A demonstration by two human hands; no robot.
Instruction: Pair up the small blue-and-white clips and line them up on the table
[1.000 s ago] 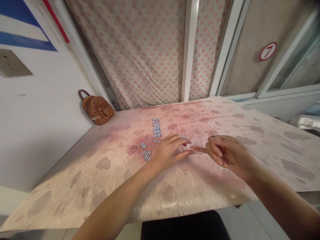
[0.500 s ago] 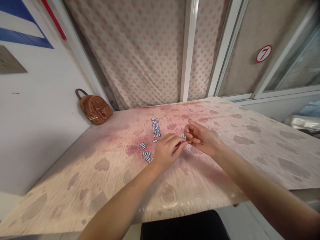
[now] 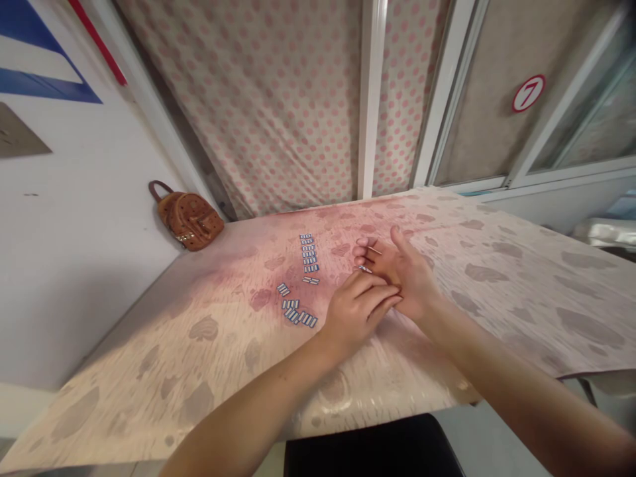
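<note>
My left hand (image 3: pixel 358 303) has its fingers pressed together, tips touching the heel of my right palm. Anything between those fingertips is hidden or too small to make out. With the palm turned up and to the left, my right hand (image 3: pixel 408 275) is open, its thumb raised and its fingers slightly bent. A small white-and-blue piece (image 3: pixel 364 269) shows just past the left knuckles, partly covered. Left of the hands lies a column of small white pieces with blue edges (image 3: pixel 309 252), set in short rows. Nearer to me are looser groups of the same pieces (image 3: pixel 299 315).
A patterned cloth (image 3: pixel 223 384) covers the table. A brown mini backpack (image 3: pixel 193 220) leans against the wall at the back left. Behind the table hangs a dotted curtain (image 3: pixel 278 99). A black seat (image 3: pixel 372 450) is below the front edge.
My left hand has moved right, from the right fingertips to the right palm, uncovering more loose pieces. My right hand has opened further, thumb lifted.
</note>
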